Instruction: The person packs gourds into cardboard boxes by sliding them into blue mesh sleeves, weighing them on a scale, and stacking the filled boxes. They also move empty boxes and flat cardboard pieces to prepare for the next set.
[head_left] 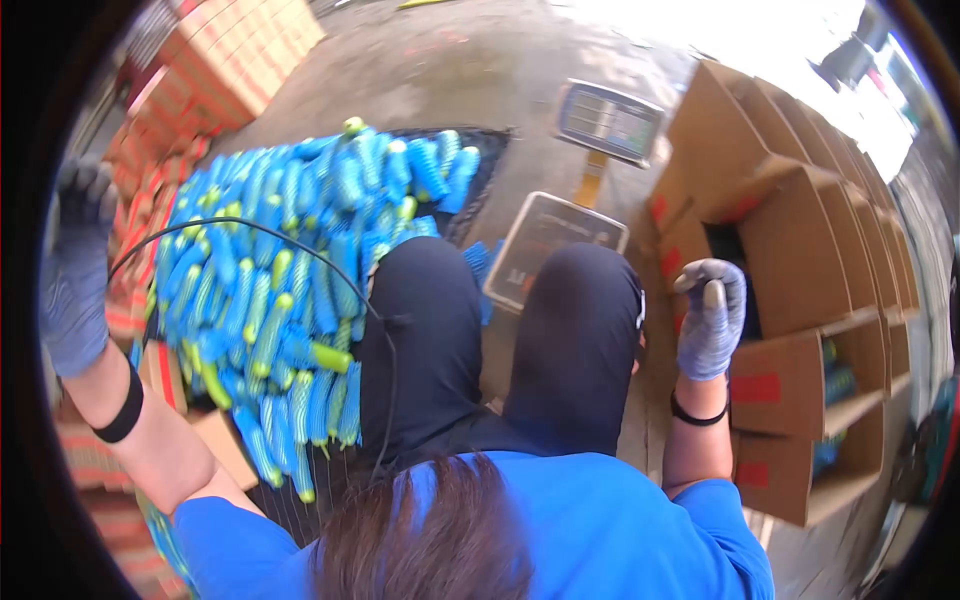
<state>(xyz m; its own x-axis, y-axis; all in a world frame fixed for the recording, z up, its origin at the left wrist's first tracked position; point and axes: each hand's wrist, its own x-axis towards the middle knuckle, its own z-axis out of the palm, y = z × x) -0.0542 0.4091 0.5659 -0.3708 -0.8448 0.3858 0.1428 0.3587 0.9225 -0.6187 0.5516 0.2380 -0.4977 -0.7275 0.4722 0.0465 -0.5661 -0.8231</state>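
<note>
My right hand, in a grey-blue glove, is raised beside the open cardboard boxes with its fingers curled in and nothing visible in them. My left hand, also gloved, reaches out at the far left edge, its fingers dark and blurred. Between it and my knees lies a big pile of long green vegetables in blue foam net sleeves, heaped on a dark mat. The left hand is nearest to the red-marked cartons beside this pile.
A platform scale stands in front of my knees, its display tilted up. Some right-hand boxes hold blue-sleeved pieces. Stacked cartons rise at the back left. A thin black cable arcs across the pile toward my lap.
</note>
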